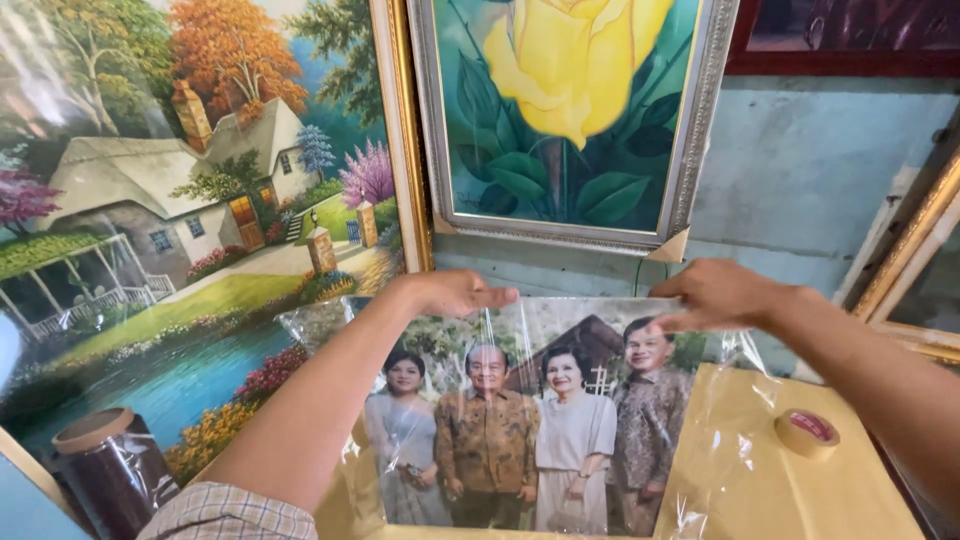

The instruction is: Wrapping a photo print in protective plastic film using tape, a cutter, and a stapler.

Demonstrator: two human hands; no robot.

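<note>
Large glossy group-portrait photo print in clear plastic wrap point(520, 420) lies flat on yellow-brown paper point(760, 480), long axis left-right, w/ left hand point(455, 292) & right hand point(715, 293) both open, fingers flat on its far edge, about equally near; tan tape roll point(806, 432) sits near right.

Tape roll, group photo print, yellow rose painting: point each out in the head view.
tape roll point(806, 432), head view, on its top face, right side of the table.
group photo print point(520, 430), head view, middle of the picture, under clear film.
yellow rose painting point(570, 60), head view, on the yellow petals.
</note>
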